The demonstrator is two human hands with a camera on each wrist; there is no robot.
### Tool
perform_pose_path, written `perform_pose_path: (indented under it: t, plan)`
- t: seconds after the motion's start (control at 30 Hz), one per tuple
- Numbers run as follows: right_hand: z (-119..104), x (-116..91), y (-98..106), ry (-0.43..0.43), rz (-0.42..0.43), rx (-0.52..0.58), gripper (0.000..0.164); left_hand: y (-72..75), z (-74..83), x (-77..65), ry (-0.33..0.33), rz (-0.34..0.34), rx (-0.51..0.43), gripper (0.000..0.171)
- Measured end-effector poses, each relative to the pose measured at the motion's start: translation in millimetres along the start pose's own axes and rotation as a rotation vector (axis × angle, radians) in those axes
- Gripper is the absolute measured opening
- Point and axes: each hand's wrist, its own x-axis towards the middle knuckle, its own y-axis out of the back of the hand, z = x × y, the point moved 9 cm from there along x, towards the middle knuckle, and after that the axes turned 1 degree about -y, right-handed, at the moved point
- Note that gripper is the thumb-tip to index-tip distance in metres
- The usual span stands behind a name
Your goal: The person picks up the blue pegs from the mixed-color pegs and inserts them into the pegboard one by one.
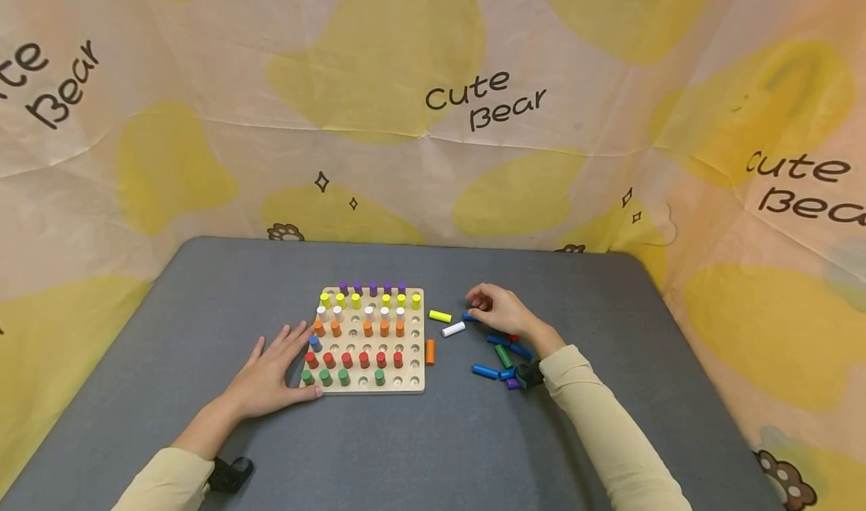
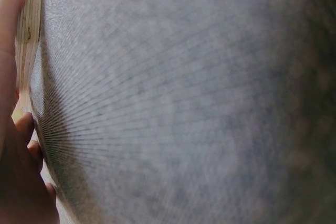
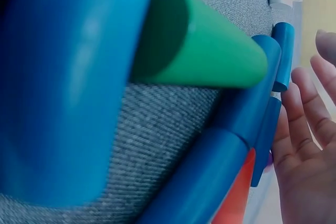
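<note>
A light wooden pegboard [image 1: 358, 389] stands on the table, with rows of purple, yellow, white, orange, red and green pegs and one blue peg [image 1: 315, 343] in its holes. My left hand [image 1: 274, 379] rests along its left side with fingers extended, thumb at the near left corner. In the left wrist view the thumb [image 2: 6, 19] touches the board's edge. Right of the board, my right hand [image 1: 506, 312] hovers over loose pegs, just above a blue peg [image 1: 468, 317]. Its fingers are loosely bent, and the right wrist view shows nothing between them.
Loose yellow [image 1: 440, 316], white [image 1: 453, 329] and orange [image 1: 430, 352] pegs lie near the board's right edge. Under the right forearm are a green peg [image 1: 504, 356], several blue pegs [image 1: 484, 371] and a purple peg [image 1: 513, 384]. A patterned cloth [image 1: 379, 60] surrounds the grey table [image 1: 325, 458].
</note>
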Motion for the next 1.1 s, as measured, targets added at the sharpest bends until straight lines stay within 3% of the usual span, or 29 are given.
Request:
perform_pose_path:
  t: [0.47, 1.1]
  plan:
    - [0.1, -1.2, -7.3, 0.016, -0.071, -0.081, 0.021, -1.4, -2.4, 0.4, 0.001, -0.002, -0.001, 0.105]
    - [2.7, 1.3, -11.7, 0.002, -0.119, -0.100, 0.011, -1.2, -1.5, 0.3, -0.001, -0.002, -0.004, 0.104]
